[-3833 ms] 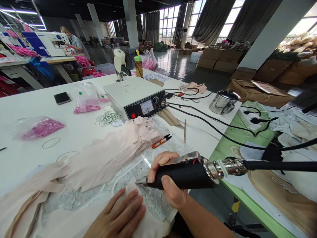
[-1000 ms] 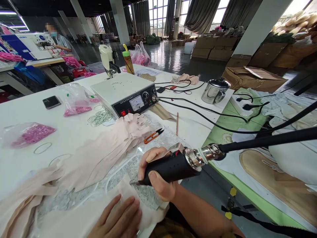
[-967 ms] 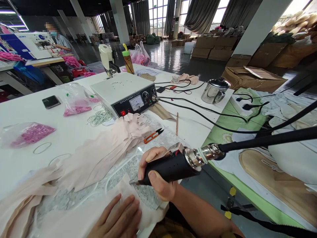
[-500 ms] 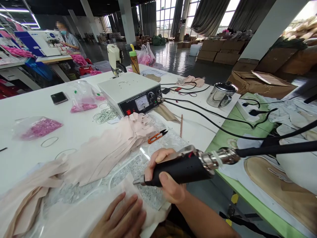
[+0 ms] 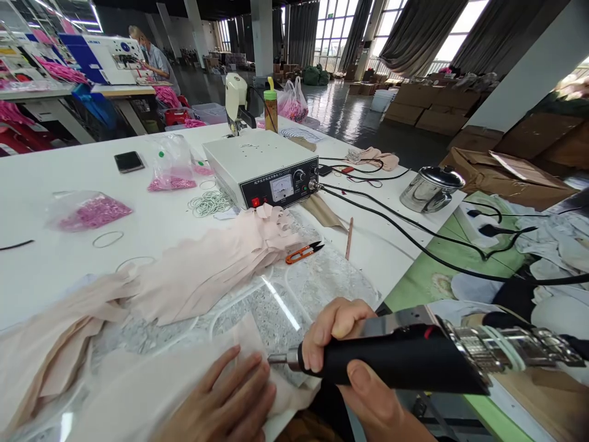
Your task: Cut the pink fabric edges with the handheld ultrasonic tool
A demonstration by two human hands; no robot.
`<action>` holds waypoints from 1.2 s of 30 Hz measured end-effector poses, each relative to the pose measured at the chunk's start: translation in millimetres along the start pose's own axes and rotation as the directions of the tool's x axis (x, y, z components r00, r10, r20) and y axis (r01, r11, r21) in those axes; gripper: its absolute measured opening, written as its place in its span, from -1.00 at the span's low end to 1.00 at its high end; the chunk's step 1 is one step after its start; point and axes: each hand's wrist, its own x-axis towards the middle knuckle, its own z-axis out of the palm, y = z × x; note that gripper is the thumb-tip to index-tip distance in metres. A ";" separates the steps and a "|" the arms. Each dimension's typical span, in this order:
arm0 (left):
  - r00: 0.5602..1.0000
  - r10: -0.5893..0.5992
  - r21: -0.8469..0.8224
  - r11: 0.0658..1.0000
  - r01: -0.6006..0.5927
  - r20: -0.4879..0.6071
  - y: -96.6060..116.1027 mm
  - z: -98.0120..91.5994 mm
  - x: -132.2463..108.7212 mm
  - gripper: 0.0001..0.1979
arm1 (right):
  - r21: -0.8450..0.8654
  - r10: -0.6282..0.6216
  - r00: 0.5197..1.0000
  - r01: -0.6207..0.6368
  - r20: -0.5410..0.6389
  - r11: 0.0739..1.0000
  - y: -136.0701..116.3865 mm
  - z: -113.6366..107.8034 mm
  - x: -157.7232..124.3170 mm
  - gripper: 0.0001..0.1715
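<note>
My right hand (image 5: 361, 380) is wrapped round the black body of a handheld ultrasonic welder (image 5: 405, 365), its metal tip pointing left. That tip is close beside the fingers of my left hand (image 5: 230, 399); whether it touches the cloth I cannot tell. My left hand lies flat, fingers stretched, on a pale pink fabric piece (image 5: 151, 393) over a clear sheet on the table. Beyond it is a stack of cut pale pink fabric pieces (image 5: 197, 270). Orange-handled thread snips (image 5: 304, 253) lie to the right of the stack.
A control box (image 5: 278, 184) with a dial sends black cables to the right. A metal mug (image 5: 432, 189) stands near the right edge. Bags of pink bits (image 5: 94, 212), rubber bands (image 5: 209, 203) and a phone (image 5: 129, 161) lie left. A person (image 5: 159, 64) sits at a sewing machine behind.
My right hand has drawn the welder toward me and right, turning it so its tip points more level. My left hand stays on the fabric. The view has shifted slightly left.
</note>
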 end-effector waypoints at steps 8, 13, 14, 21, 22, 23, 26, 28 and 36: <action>0.999 -0.004 -0.003 1.000 0.004 -0.034 0.0 -0.9 4.6 -0.77 | 0.064 -0.119 0.993 0.117 0.028 0.991 20.0 -2.3 1.3 -0.79; 0.990 -0.075 -0.042 0.997 0.070 -0.122 4.2 9.6 1.1 -0.76 | -0.016 -0.152 0.987 0.153 0.051 0.988 17.6 -3.3 4.5 -0.81; 0.983 -0.095 -0.052 0.995 0.088 -0.154 4.5 11.3 0.1 -0.76 | -0.051 -0.134 0.989 0.137 0.054 0.989 16.6 -2.9 5.2 -0.82; 0.993 0.083 0.026 0.996 -0.086 0.084 -10.1 2.2 -4.6 -0.68 | 0.059 -0.210 0.978 0.210 -0.013 0.976 18.8 -7.1 6.3 -0.79; 0.993 0.071 0.015 0.997 -0.073 0.095 -13.7 1.5 -6.4 -0.67 | 0.074 -0.178 0.983 0.181 -0.044 0.981 16.6 -9.7 5.2 -0.80; 0.995 0.041 -0.005 0.999 -0.041 0.095 -17.6 1.5 -8.8 -0.66 | 0.086 -0.154 0.985 0.160 -0.080 0.983 13.6 -12.6 3.8 -0.80; 0.995 -0.061 -0.086 0.994 0.068 0.083 -30.7 3.1 -17.5 -0.64 | 0.079 -0.129 0.986 0.138 -0.108 0.987 4.2 -20.8 -0.5 -0.80; 0.990 -0.107 -0.126 0.985 0.118 0.091 -38.3 2.5 -21.9 -0.63 | 0.063 -0.131 0.985 0.139 -0.113 0.988 0.7 -23.5 -2.4 -0.80; 0.986 -0.162 -0.098 0.981 0.165 0.038 -28.6 -4.5 -13.2 -0.68 | 0.041 -0.162 0.977 0.169 -0.136 0.985 2.3 -20.9 -1.8 -0.81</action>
